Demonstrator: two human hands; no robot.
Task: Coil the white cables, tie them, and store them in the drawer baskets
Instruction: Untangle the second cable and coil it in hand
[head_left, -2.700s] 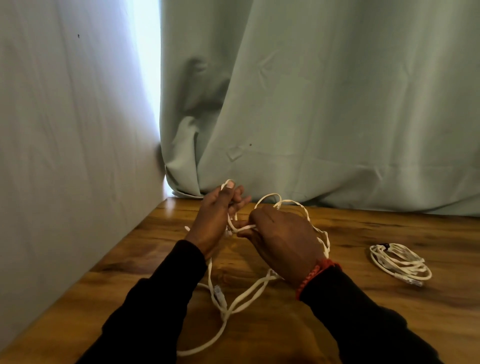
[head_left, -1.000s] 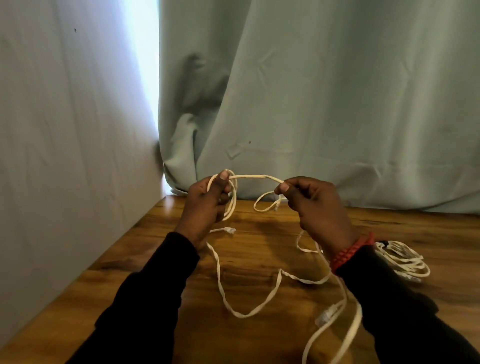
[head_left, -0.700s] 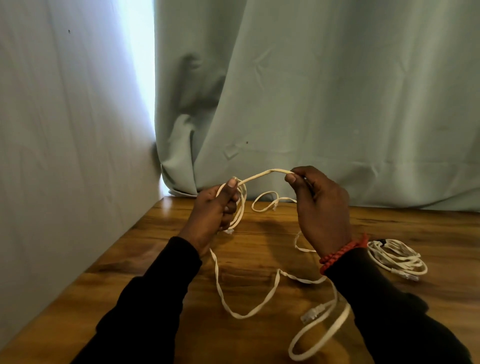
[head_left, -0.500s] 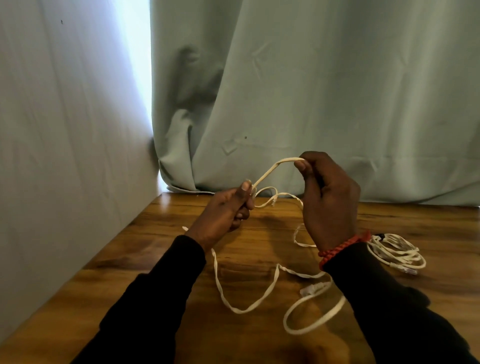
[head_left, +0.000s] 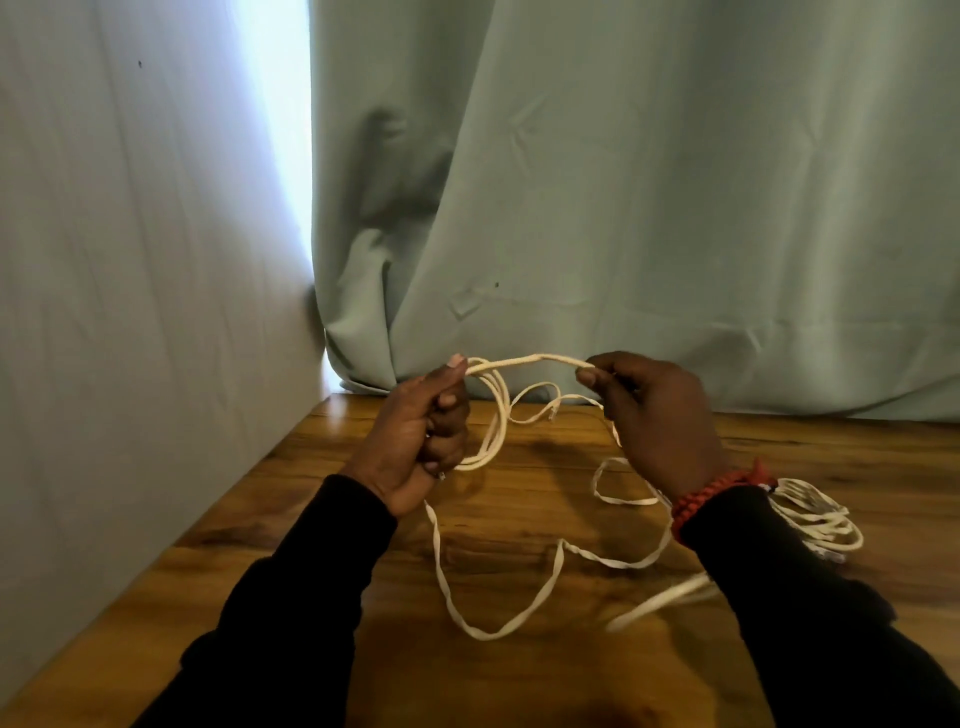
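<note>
Left hand (head_left: 415, 441) curled round a few loops of white cable (head_left: 498, 571), thumb pinching the strand on top. Right hand (head_left: 654, 415) pinching the same strand, taut between both. Slack trailing over the wooden table (head_left: 519, 686); coiled cable (head_left: 815, 519) lying behind the right wrist.

Coiled cable (head_left: 815, 519) perhaps half-hidden.

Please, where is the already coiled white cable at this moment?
The coiled cable lies on the wooden table at the right of the head view, just beyond the right hand wrist with its red bracelet.
</note>
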